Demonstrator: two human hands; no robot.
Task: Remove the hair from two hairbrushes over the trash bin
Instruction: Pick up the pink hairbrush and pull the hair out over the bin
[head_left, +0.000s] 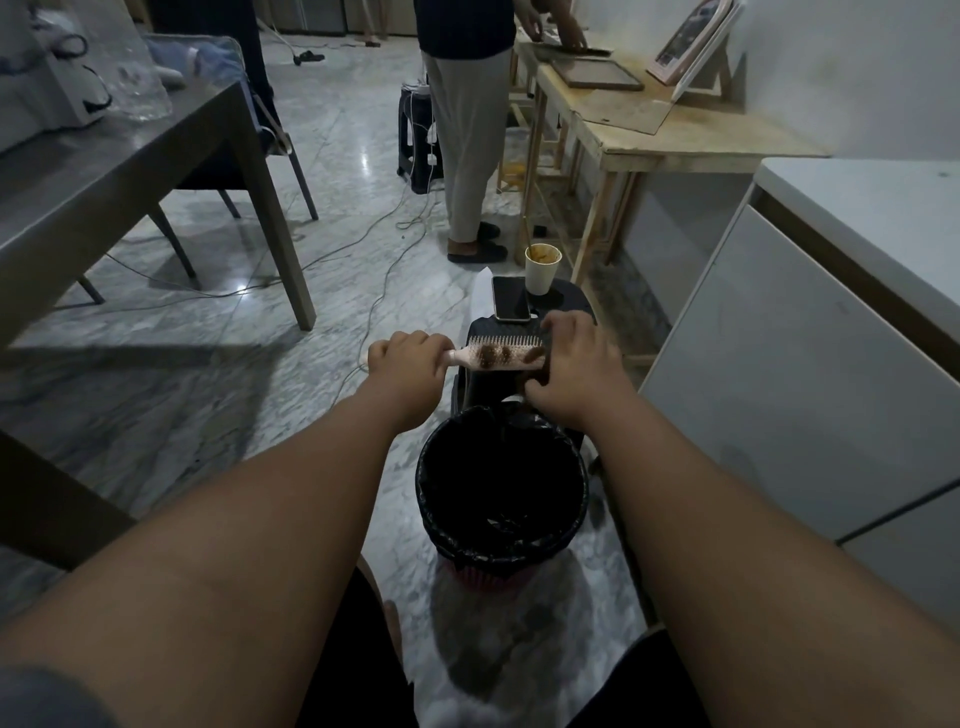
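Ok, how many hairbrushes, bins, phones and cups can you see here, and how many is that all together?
pink hairbrush: 1 (only one shows here)
trash bin: 1
phone: 1
paper cup: 1
Total: 4

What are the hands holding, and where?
Pink plastic hairbrush: left hand grips its handle, right hand grips the tip of the bristle head.
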